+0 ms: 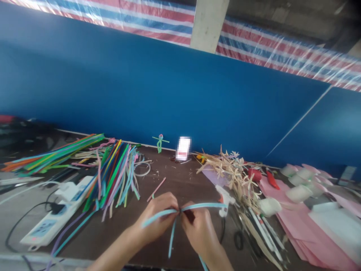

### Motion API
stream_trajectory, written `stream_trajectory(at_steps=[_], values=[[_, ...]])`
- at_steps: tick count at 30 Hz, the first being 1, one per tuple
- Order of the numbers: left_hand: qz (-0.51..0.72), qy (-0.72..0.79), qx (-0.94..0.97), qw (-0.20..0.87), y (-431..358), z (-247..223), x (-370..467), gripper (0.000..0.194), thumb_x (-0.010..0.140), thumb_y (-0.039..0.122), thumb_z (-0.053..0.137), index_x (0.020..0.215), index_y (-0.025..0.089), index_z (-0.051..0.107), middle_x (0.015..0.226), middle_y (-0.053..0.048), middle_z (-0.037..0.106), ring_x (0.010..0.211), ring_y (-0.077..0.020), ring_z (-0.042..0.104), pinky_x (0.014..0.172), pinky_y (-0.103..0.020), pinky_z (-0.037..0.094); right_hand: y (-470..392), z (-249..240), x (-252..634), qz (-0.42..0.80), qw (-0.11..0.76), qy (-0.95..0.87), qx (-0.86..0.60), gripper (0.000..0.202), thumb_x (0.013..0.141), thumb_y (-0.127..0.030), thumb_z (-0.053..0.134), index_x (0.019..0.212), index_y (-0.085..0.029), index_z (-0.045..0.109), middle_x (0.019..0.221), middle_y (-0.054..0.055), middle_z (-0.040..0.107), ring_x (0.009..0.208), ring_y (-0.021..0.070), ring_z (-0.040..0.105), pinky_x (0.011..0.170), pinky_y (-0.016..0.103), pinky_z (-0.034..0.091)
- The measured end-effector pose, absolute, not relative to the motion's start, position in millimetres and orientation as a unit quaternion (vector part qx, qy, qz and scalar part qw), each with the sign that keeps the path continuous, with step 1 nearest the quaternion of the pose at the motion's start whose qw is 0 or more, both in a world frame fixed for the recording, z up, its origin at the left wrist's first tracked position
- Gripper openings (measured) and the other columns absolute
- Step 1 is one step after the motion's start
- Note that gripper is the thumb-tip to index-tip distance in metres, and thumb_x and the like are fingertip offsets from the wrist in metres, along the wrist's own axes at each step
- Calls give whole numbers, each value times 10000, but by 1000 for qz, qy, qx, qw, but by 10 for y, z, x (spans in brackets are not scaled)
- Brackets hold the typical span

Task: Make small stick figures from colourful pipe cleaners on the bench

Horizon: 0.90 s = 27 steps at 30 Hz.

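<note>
Centrally, the left hand [162,212] and right hand [197,226] both pinch thin, curving light-blue pipe cleaners [203,206] above a dark brown table [179,182]. Where these meet is hidden between the hands, and one runs off the bottom edge. Behind rises a smooth blue wall [155,82] below shiny striped plastic sheeting [146,20].

No text, brand or number readable, left or right, nor on the far pixelated white panel [183,148].
</note>
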State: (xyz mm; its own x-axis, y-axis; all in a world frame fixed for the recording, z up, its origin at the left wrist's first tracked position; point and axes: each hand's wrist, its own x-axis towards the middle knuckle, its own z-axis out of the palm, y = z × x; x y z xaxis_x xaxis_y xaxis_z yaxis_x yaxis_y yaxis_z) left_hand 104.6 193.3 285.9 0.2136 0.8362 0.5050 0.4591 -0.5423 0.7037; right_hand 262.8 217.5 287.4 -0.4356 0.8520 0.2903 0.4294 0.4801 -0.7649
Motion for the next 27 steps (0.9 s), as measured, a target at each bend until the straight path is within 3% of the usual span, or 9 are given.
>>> stream_trajectory(at_steps=[4,8,12,16,27], values=[[421,395,798,174,1916,2831,1008,180,815,95,406,762,148,569,806,-78,554,708,-123,528,632,-211,413,2247,2760,2569,371,369,-744,-417,167,745,-174,472,626,-156,588,553,0,576,506,115,510,470,188,372],[486,418,739,205,1980,2807,1012,106,791,128,485,837,154,576,840,-83,573,789,-147,549,694,-231,438,2304,2753,2518,418,384,-714,-410,194,760,-207,476,622,-152,600,483,-21,522,446,100,464,424,183,349],[508,431,700,257,2058,2814,1006,88,783,178,515,808,153,596,835,-81,577,750,-141,561,623,-211,451,2341,2801,2510,390,407,-730,-386,173,765,-176,478,734,-169,647,577,-2,582,527,123,525,524,212,427],[511,433,702,243,2073,2798,987,103,786,195,511,781,149,604,842,-90,587,761,-152,564,649,-232,451,2353,2812,2530,329,418,-763,-367,159,760,-154,501,809,-180,650,745,39,643,710,160,587,688,255,460],[497,512,638,290,2078,2738,1128,116,751,239,540,689,149,579,674,-26,581,619,-124,546,549,-197,419,2320,2851,2582,246,383,-810,-368,203,819,-144,415,874,-186,606,767,55,632,721,161,599,681,247,447]])
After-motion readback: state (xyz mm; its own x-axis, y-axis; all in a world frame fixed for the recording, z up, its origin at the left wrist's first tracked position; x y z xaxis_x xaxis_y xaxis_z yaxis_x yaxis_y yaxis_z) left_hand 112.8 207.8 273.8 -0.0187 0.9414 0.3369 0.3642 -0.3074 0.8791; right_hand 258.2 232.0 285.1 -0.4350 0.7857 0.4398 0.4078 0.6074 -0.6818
